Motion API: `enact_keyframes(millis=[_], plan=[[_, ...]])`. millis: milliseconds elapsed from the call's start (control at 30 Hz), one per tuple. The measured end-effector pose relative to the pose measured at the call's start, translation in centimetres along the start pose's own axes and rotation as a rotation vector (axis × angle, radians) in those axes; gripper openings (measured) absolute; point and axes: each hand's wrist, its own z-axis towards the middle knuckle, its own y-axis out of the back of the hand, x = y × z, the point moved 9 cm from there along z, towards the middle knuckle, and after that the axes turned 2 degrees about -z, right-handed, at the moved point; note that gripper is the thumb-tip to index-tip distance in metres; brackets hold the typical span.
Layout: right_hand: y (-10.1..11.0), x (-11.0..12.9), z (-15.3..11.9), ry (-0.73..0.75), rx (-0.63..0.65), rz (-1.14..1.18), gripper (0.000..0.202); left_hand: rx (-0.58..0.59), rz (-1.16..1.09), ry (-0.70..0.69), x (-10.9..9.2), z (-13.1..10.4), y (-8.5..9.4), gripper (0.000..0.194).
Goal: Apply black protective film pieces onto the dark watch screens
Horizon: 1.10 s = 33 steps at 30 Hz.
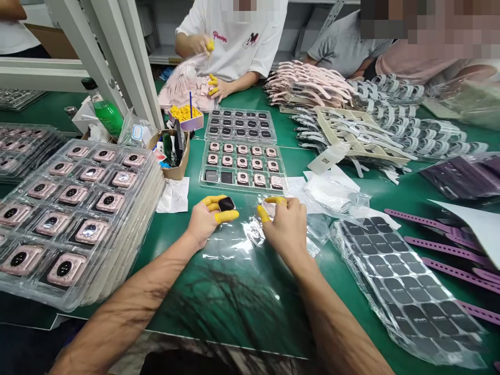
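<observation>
Now pinching a smartwatch case (226, 204) in left hand (203, 221), between yellow-covered thumb and fingertips; curling right hand (288, 224) above clear plastic (242, 239), can't tell if gripping; showing unreadably small print on black stickers (398, 265).

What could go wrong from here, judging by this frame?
The left hand grips the small dark-faced watch body with covered fingertips, so it might slip. The tall tray stack stands beside the left forearm; a sideways knock could shift it. Loose clear plastic beside the right hand might catch on it.
</observation>
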Motion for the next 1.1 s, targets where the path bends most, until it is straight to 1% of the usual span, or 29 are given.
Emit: enact_keyframes(millis=[67,100,200,300,400,533,700,833,900,1000,1033,1100], plan=[[-0.3,1.6,-0.6,0.013,0.016,0.03,0.033,-0.066,-0.167,-0.053,-0.7,0.2,0.6,0.055],[-0.8,2.7,-0.9,0.025,0.048,0.056,0.035,-0.085,-0.218,-0.081,-1.0,0.3,0.9,0.054],[-2.8,5.0,-1.3,0.011,0.166,0.077,0.037,-0.111,-0.249,-0.156,-1.9,0.3,1.3,0.055],[-4.3,5.4,-0.9,-0.039,0.252,0.138,0.027,-0.135,-0.194,-0.22,-2.6,0.3,1.7,0.056],[-4.9,4.9,-0.4,-0.073,0.297,0.185,0.017,-0.151,-0.119,-0.274,-3.2,0.5,2.2,0.057],[-5.0,4.8,-0.5,-0.063,0.291,0.201,0.014,-0.155,-0.008,-0.312,-3.5,1.0,2.6,0.059],[-4.4,5.7,-1.1,0.014,0.255,0.145,0.016,-0.168,0.082,-0.327,-3.6,1.1,2.6,0.056],[-4.0,6.8,-2.1,0.1,0.256,0.087,0.021,-0.193,0.145,-0.275,-2.6,0.8,2.8,0.055],[-3.9,7.1,-2.8,0.154,0.28,0.094,0.025,-0.247,0.202,-0.254,-2.0,0.7,3.4,0.052],[-3.9,7.4,-3.9,0.272,0.367,0.19,0.036,-0.333,0.314,-0.261,-1.8,0.6,4.4,0.049],[-3.9,7.3,-4.1,0.289,0.399,0.244,0.034,-0.34,0.337,-0.264,-1.7,0.6,4.5,0.049],[-3.7,6.7,-4.0,0.246,0.422,0.343,0.023,-0.334,0.354,-0.271,-1.8,0.6,4.4,0.05]])
